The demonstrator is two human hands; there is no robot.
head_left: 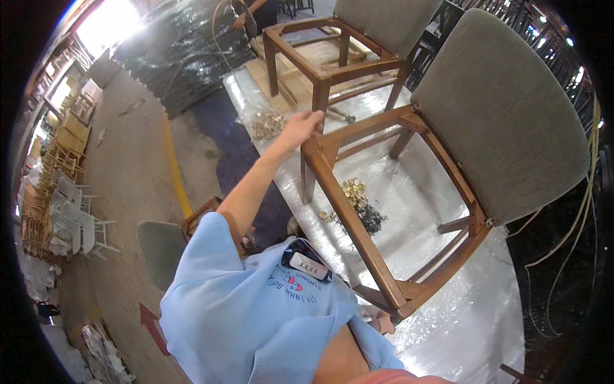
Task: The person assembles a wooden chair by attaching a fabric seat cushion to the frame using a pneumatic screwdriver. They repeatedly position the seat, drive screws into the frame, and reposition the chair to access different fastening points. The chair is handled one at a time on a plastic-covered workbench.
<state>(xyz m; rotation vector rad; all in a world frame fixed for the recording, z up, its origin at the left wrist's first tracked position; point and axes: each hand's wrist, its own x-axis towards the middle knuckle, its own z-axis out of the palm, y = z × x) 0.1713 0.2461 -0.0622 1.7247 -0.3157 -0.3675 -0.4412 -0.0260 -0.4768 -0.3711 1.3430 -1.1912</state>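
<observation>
A wooden chair (366, 240) with a grey upholstered back stands on the plastic-covered table in front of me. Its seat frame is open, with no seat pad in it. My left hand (306, 131) is closed at the frame's far front corner, close to a leg of a second chair (323, 75) behind it. Low beside the near front corner is my right hand (384, 324). The frame and my shirt hide most of it, so its fingers are unclear. Through the frame I see a pile of brass-coloured fittings (355, 192) and a heap of dark screws or bolts (369, 219).
Clear plastic covers the table (448, 326). Another pile of small fittings (268, 124) lies at its far left edge. Behind is a person's hand (239, 22). A grey chair (161, 253) stands on the floor at left. Hoses (585, 198) hang at right.
</observation>
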